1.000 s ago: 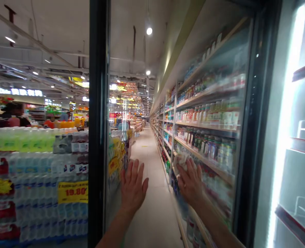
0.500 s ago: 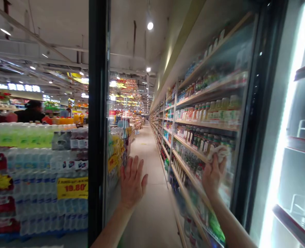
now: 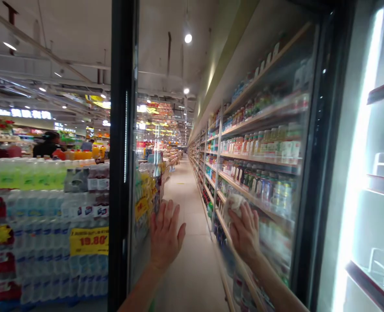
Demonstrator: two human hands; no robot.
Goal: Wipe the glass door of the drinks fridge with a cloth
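Observation:
A tall glass door (image 3: 192,260) with a black frame (image 3: 122,151) stands in front of me, and shelves and an aisle show in its pane. My left hand (image 3: 166,236) lies open against the glass at the lower left, fingers stretched upward, nothing in it. Right of it, my right hand (image 3: 244,232) presses a crumpled whitish cloth (image 3: 233,207) to the pane. Part of the cloth is hidden under the fingers.
Lit cooler shelves (image 3: 380,184) stand close on the right beside a bright light strip (image 3: 357,160). Stacked bottle packs (image 3: 45,242) with a yellow price sign (image 3: 88,241) are at the left. A person in dark clothing (image 3: 47,145) is behind them.
My right hand has slid left and slightly down across the glass with the cloth, closer to my left hand. The left hand stays almost in the same spot.

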